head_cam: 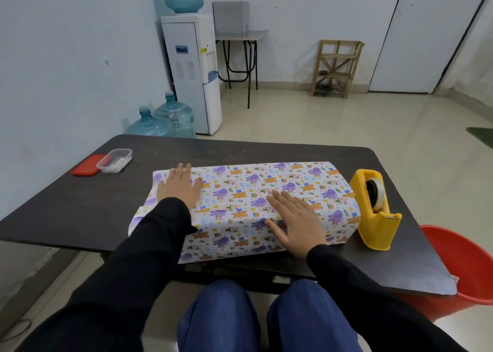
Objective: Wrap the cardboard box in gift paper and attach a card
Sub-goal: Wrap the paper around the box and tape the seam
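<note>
Lying across the middle of the dark rectangular table [80,205], the long cardboard box in white gift paper printed with purple and orange cartoon animals [240,189] has its long axis running left to right in front of the person. A paper seam runs along that same axis on the top face.

The left hand [180,185] presses flat, fingers straight, on the far left part of the top. The right hand [296,219] lies flat with spread fingers nearer the front edge, right of centre, across the seam. Neither grips anything.

The yellow plastic tape dispenser [376,213] stands just beside the box's right end, so the right hand is clearly the nearer one. Taping the seam looks like the next step, with the left hand holding the paper down meanwhile.

Well apart, at the table's far left, sit a clear plastic container [114,160] and its red lid [86,165]. Whether the white items inside include the card cannot be told. A red plastic tub [466,266] stands beyond the table's right edge.
</note>
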